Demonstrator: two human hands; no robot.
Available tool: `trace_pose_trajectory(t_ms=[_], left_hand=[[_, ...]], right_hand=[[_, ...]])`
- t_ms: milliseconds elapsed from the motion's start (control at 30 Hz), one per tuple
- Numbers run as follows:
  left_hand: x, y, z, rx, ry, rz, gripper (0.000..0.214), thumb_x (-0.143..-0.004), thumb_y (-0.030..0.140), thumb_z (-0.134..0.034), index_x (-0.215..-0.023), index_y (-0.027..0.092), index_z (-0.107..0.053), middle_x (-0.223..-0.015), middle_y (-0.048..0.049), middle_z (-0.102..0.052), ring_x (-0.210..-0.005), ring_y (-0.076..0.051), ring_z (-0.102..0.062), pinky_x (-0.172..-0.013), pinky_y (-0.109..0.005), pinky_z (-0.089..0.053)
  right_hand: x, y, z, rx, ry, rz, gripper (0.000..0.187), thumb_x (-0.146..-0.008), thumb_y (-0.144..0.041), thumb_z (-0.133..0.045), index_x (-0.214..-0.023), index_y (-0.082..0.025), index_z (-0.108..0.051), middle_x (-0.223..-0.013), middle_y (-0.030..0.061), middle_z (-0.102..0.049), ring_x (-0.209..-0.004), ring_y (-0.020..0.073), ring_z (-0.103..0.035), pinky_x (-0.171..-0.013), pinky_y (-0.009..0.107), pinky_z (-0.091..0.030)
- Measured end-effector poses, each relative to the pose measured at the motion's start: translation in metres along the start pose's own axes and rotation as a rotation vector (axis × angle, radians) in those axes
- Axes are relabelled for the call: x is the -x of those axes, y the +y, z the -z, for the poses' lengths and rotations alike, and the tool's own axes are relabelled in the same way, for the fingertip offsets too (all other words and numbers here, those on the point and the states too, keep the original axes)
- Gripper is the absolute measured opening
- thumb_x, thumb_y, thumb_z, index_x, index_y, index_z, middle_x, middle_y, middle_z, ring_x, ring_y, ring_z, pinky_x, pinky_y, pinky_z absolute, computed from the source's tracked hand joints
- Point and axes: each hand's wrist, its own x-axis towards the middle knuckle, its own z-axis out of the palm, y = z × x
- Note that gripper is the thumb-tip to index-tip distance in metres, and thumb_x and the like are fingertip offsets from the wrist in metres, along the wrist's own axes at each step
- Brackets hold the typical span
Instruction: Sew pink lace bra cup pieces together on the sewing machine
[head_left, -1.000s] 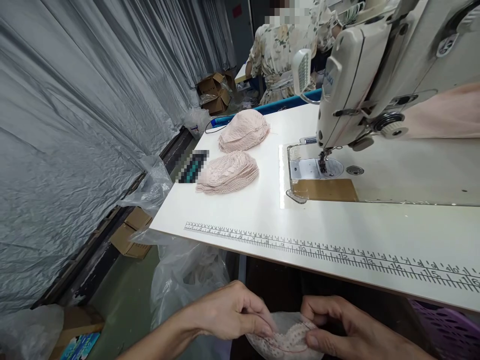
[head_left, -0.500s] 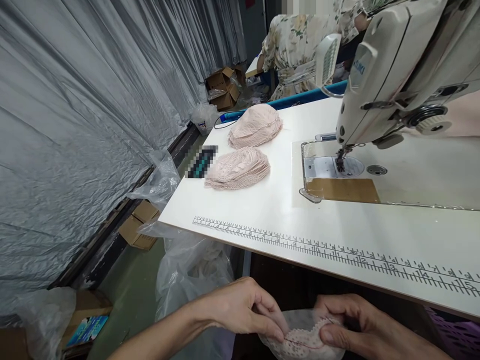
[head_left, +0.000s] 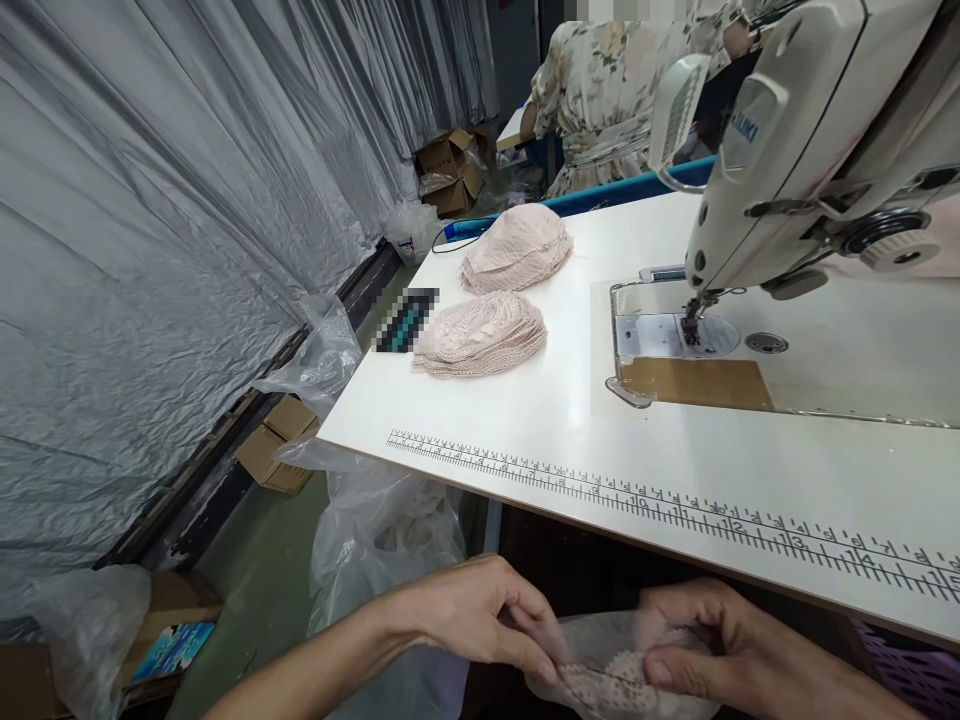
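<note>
While our left grip [head_left: 491, 615] dips from a bent wrist | our right grip [head_left: 709, 640] curls inward opposite | both pinch the lace cloth [head_left: 607, 687]

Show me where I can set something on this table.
Bare: tabletop between the two pink piles and sewing machine, and just beyond the printed ruler. Crowded: the far left end, with those piles and a blurred item.
</note>
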Motion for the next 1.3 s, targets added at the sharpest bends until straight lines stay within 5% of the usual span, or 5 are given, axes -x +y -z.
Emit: trace_pose_trajectory(t_ms=[300,433,633,933,1300], left_hand=[[-0.002,0.001,-0.001,-0.055,-0.038,-0.026,0.020,-0.085,0.030,-0.060,-0.099,0.020,-0.073,-0.086,-0.0024,-0.072,-0.077,-0.012,-0.065,-0.067,-0.017,-0.047],[-0.012,-0.018,-0.011,0.028,-0.002,-0.036,0.036,-0.072,0.040,-0.075,-0.100,0.018,-0.071,-0.083,-0.0013,-0.071,-0.078,-0.014,-0.064,-0.070,-0.019,-0.048],[-0.011,-0.015,-0.018,-0.002,-0.007,0.028,0.017,-0.081,0.027,-0.068,-0.094,0.017,-0.073,-0.076,-0.0005,-0.071,-0.068,-0.009,-0.063,-0.061,-0.014,-0.044],[-0.010,-0.022,-0.009,0.031,-0.153,-0.066,0.084,-0.064,0.080,-0.052,-0.109,0.012,-0.069,-0.099,-0.0099,-0.071,-0.095,-0.020,-0.067,-0.084,-0.021,-0.050],[-0.019,-0.018,-0.019,0.306,0.008,0.061,0.049,-0.051,0.054,-0.082,-0.086,0.021,-0.076,-0.078,0.0008,-0.073,-0.079,-0.014,-0.068,-0.085,-0.024,-0.051]], right_hand=[[0.005,0.017,0.010,0.064,0.010,0.010,0.042,-0.074,-0.060,-0.065,-0.065,-0.020,-0.058,-0.062,-0.0043,-0.044,-0.061,0.0119,-0.036,-0.059,0.024,-0.029],[0.004,0.016,0.009,0.046,0.021,-0.022,0.048,-0.074,-0.065,-0.063,-0.064,-0.019,-0.053,-0.061,-0.0047,-0.040,-0.059,0.0114,-0.033,-0.056,0.024,-0.026],[0.009,0.021,0.014,0.047,0.015,0.012,0.044,-0.072,-0.062,-0.067,-0.065,-0.019,-0.059,-0.059,-0.0043,-0.042,-0.058,0.0112,-0.036,-0.056,0.023,-0.031],[0.010,0.033,0.013,-0.014,-0.026,0.061,0.039,-0.074,-0.057,-0.069,-0.067,-0.020,-0.063,-0.062,-0.0038,-0.045,-0.060,0.0114,-0.038,-0.058,0.022,-0.033],[0.016,0.011,0.010,0.015,0.005,-0.007,0.048,-0.071,-0.066,-0.064,-0.064,-0.019,-0.058,-0.060,-0.0028,-0.045,-0.059,0.0122,-0.037,-0.055,0.024,-0.027]])
